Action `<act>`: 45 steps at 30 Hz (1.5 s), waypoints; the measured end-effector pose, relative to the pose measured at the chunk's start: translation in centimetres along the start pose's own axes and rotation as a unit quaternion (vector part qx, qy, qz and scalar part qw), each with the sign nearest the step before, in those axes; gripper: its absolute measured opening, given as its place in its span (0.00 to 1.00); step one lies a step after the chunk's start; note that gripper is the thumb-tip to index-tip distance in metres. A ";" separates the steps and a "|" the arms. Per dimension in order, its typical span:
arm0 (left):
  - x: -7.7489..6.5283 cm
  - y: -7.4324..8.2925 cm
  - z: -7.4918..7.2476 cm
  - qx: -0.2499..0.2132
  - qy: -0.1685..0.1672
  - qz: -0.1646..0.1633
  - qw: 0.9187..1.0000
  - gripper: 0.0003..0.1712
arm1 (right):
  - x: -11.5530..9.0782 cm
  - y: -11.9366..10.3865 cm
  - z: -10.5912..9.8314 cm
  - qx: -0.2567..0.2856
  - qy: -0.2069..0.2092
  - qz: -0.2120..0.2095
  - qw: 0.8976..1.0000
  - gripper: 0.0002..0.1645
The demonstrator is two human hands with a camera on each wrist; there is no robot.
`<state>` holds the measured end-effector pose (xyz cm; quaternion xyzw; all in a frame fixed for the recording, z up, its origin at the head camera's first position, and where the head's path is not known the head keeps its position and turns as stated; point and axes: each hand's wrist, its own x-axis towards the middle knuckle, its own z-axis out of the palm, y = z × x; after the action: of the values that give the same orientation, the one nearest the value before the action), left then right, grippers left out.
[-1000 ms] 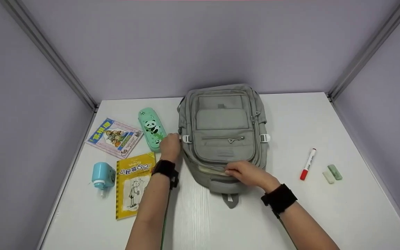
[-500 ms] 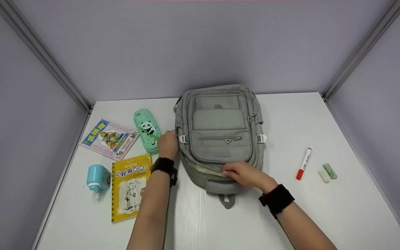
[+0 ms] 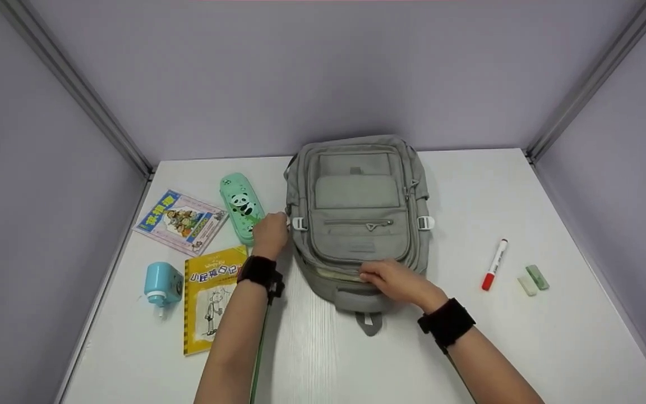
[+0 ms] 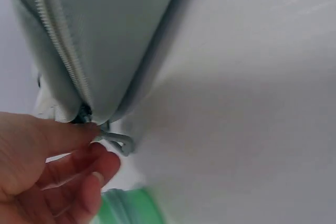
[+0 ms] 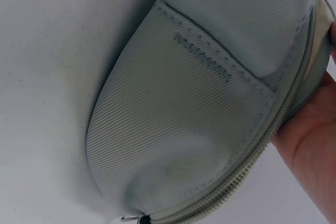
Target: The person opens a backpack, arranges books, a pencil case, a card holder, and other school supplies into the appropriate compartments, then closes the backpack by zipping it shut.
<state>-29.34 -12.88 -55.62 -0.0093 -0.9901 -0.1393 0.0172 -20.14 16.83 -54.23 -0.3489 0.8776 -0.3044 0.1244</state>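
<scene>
A grey backpack (image 3: 356, 193) lies front side up, its top end towards me. My left hand (image 3: 271, 234) is at its left side, by a white buckle (image 3: 299, 224). In the left wrist view, thumb and forefinger pinch the zipper slider (image 4: 85, 113) where the toothed track (image 4: 60, 45) ends; a grey pull loop (image 4: 121, 142) sticks out past the fingers. My right hand (image 3: 398, 283) grips the edge of the opening near the top end, fingertips over the rim. The right wrist view shows parted zipper teeth (image 5: 247, 169) curving beneath that hand (image 5: 315, 135), and another slider (image 5: 143, 219) low down.
Beside my left hand lies a green panda pencil case (image 3: 239, 199). Further left are a pink-and-blue booklet (image 3: 180, 221), a yellow book (image 3: 205, 314) partly under my forearm, and a light blue bottle-like item (image 3: 161, 282). A red-and-white marker (image 3: 494, 265) and two erasers (image 3: 536, 278) lie right.
The head view shifts slightly. Both hands keep nearly the same places on the backpack, and the pale gap at its top edge looks narrower than half a second ago.
</scene>
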 end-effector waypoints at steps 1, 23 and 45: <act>-0.1 0.1 -0.3 0.003 -0.012 0.001 1.000 0.08 | 0.0 0.0 0.0 -0.002 0.002 0.000 1.000 0.11; -6.9 4.6 -3.0 -0.163 -0.192 0.281 0.926 0.35 | 0.1 -1.0 -0.3 -0.031 0.015 0.021 0.999 0.10; -9.0 5.1 2.8 -0.054 0.118 0.330 0.935 0.04 | -0.2 -1.8 -0.6 -0.058 0.044 0.013 0.997 0.08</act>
<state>-20.30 -7.34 -57.27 -0.3202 -0.9131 -0.1790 0.1783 -19.30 16.20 -52.65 -0.3303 0.9028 -0.2666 0.0687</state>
